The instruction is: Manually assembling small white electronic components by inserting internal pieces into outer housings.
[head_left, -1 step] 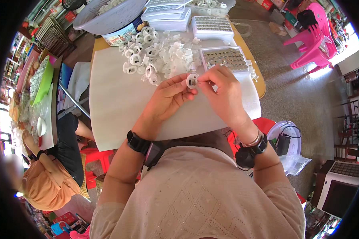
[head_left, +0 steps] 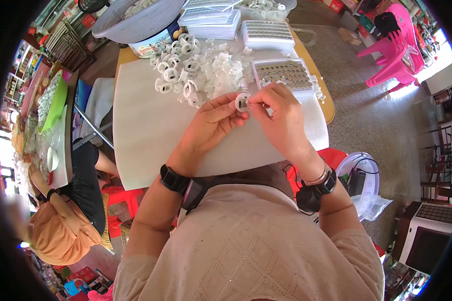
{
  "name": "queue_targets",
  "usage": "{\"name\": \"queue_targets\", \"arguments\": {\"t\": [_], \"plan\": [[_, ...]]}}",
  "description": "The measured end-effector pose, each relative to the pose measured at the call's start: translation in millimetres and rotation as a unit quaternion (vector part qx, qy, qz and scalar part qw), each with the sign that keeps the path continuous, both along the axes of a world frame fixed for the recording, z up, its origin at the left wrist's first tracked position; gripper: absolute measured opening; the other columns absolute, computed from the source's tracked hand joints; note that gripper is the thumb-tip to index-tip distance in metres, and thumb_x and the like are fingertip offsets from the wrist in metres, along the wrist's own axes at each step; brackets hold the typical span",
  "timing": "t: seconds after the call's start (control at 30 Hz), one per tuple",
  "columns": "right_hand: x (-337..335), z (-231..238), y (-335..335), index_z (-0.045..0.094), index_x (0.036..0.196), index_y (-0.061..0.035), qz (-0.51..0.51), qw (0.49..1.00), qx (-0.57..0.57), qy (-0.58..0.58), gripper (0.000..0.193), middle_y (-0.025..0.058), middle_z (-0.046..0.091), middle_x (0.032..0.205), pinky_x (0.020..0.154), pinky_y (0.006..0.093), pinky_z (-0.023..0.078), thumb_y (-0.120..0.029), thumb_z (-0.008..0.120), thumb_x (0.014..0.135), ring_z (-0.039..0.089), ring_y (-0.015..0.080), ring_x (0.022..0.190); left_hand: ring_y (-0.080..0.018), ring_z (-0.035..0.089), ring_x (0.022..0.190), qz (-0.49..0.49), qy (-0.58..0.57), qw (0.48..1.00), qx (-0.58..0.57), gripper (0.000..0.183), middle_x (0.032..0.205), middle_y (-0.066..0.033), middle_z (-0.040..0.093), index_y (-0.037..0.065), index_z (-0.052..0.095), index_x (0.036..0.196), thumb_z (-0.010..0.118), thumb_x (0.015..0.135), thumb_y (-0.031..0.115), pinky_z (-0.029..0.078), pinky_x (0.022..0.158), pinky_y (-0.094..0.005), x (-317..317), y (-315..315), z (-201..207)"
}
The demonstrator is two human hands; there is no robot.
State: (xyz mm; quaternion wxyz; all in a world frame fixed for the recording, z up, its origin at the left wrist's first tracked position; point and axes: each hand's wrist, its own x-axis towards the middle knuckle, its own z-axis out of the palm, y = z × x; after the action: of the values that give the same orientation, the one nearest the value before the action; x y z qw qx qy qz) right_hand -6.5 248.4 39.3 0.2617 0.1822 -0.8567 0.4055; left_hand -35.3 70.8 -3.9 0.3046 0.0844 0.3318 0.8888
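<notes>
Round white plastic part (head_left: pixel 242 102), 1 piece, with a dark slot in its face. Location: raised over the near half of the surface (head_left: pixel 150 120), in front of a loose heap.

Left hand (head_left: pixel 211 125): thumb and fingers clamped on the part at its left edge, other fingers curled below.

Right hand (head_left: pixel 286 120): thumb and fingers bunched at the part's right edge; cannot tell whether they are clamped on it or on some small piece.

Worn: 1 black wristband per wrist; 1 metal bracelet, right wrist.

Heap of white plastic parts (head_left: pixel 221 70): ring-shaped pieces to the left, smaller pieces to the right, beyond the hands.

White tray (head_left: pixel 302 92): rows of small metallic pieces, just beyond the right hand. Behind it, 1 tray stack (head_left: pixel 273 45) topped with similar rows.

Far edge: pale perforated basket (head_left: pixel 143 26); printed tub (head_left: pixel 153 46) beneath it; stacked white trays (head_left: pixel 211 32); clear container (head_left: pixel 281 14) of white pieces.

Surroundings: pink plastic chairs (head_left: pixel 399 50) on the floor, right; 1 other person in orange (head_left: pixel 63 233), left, beside another surface bearing a green tray (head_left: pixel 59 103).
</notes>
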Motion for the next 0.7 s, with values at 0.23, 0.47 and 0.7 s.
{"name": "queue_targets", "arguments": {"t": [0.23,0.47,0.7], "plan": [[2.1,-3.0,-2.2,0.055,0.074,-0.0055,0.012,0.997,0.06,0.049,0.01,0.0074,0.056,0.075,0.063,0.039,0.046,0.0,0.062,0.071,0.054,0.0285,0.072,-0.0185,0.064,0.088,0.024,0.024,0.999,-0.034,0.03,0.102,-0.011,0.064,-0.004,0.054,0.12,0.054,0.093,0.008,0.053,0.075,-0.0276,2.1,3.7,-0.7],[5.0,-1.4,-3.4,0.053,0.075,-0.0047,-0.009,0.998,0.028,0.062,0.014,0.0092,0.054,0.074,0.063,0.0389,0.045,0.002,0.064,0.069,0.054,0.0288,0.073,-0.0178,0.064,0.088,0.019,0.023,0.999,-0.045,0.03,0.102,-0.0104,0.064,-0.003,0.055,0.12,0.055,0.093,0.009,0.053,0.075,-0.0274,1.5,3.1,-1.3],[1.6,-7.3,0.9,0.053,0.076,-0.0045,0.013,0.998,0.056,0.04,0.013,0.0099,0.055,0.075,0.064,0.0395,0.046,0.002,0.063,0.07,0.055,0.0294,0.074,-0.0174,0.063,0.088,0.017,0.035,0.997,-0.067,0.03,0.103,-0.01,0.063,-0.003,0.055,0.12,0.054,0.093,0.01,0.052,0.076,-0.0284,3.5,4.4,-1.5]]}}
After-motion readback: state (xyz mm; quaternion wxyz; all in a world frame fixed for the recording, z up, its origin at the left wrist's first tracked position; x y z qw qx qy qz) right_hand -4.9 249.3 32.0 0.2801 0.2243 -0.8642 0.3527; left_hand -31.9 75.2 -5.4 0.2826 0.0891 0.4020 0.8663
